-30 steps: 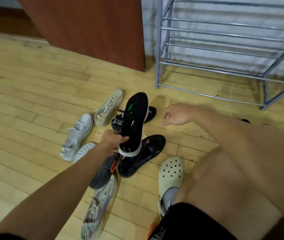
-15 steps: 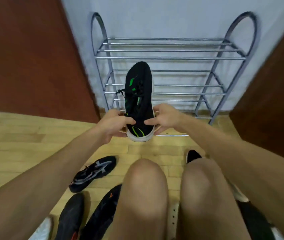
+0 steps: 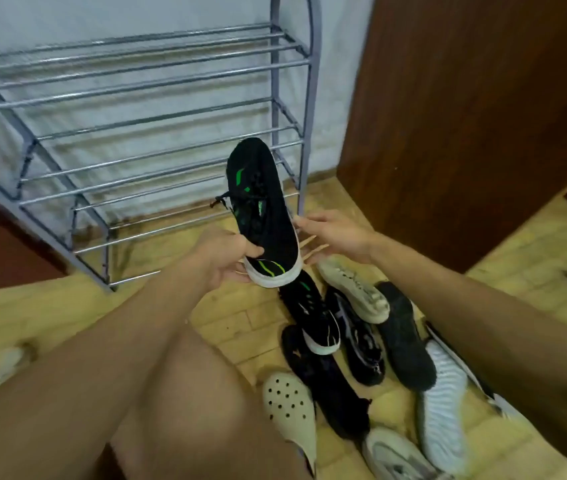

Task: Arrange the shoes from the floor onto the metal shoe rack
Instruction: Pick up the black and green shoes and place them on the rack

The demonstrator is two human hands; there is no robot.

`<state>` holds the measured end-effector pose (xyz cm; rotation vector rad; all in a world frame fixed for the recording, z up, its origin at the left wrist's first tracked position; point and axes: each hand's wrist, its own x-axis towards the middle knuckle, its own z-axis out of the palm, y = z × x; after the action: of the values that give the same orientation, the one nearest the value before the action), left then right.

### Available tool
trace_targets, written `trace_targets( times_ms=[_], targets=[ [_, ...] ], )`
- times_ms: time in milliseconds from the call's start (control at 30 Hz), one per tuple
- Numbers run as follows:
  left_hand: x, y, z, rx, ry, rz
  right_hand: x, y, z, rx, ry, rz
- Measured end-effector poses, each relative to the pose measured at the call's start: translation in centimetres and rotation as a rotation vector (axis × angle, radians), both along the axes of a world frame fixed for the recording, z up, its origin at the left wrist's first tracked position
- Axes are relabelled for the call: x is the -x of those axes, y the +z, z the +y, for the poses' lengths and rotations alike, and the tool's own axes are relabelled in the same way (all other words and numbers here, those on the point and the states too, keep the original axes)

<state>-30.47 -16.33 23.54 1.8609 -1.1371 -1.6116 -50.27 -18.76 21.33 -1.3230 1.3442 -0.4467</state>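
Black sneaker (image 3: 262, 206), green stripes, toe up, in air before metal shoe rack (image 3: 310, 98) | left hand (image 3: 219, 259) gripping heel | right hand (image 3: 335, 233) flat-fingered, touching side | loose shoes (image 3: 320, 320) on floor (image 3: 237, 317)

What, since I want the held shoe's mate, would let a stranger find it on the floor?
Start at the metal shoe rack, then drop to the shoe pile on the wooden floor by its right end. Just below the held shoe lies a black sneaker. Alone among the dark shoes there, it has green marks and a white sole.
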Motion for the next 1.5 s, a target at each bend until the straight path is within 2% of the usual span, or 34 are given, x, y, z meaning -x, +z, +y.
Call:
trace_targets(
  times_ms=[167,367,433,633,767,900,1067,1300,1500],
  targets=[
    [3.3,-3.8,0.2,-0.070,-0.007,-0.102,5.7,-6.2,1.0,-0.181,-0.040,0.225],
    [4.0,-6.7,-1.2,-0.137,-0.025,-0.236,8.0,-11.8,0.8,-0.234,0.012,0.420],
    [4.1,-7.8,-1.5,-0.158,-0.020,-0.247,8.0,-14.3,0.7,-0.257,0.059,0.488],
    [3.9,-9.3,-3.3,-0.201,-0.012,-0.187,5.5,-21.8,2.5,-0.500,0.176,0.588],
    [3.6,-10.2,-4.5,-0.205,-0.020,-0.183,4.1,-25.1,2.7,-0.418,0.112,0.768],
    [3.7,-10.8,-5.0,-0.210,-0.025,-0.182,3.9,-25.8,3.4,-0.331,0.045,0.798],
    [3.4,-10.8,-4.2,-0.207,-0.041,-0.193,2.6,-26.6,6.0,-0.213,-0.100,0.704],
    [2.4,-9.9,-1.5,-0.186,-0.029,-0.218,4.2,-23.0,5.9,-0.478,-0.306,0.312],
    [2.1,-10.0,0.5,-0.183,-0.019,-0.278,7.0,-18.8,5.7,-0.375,-0.279,0.281]
  ],
)
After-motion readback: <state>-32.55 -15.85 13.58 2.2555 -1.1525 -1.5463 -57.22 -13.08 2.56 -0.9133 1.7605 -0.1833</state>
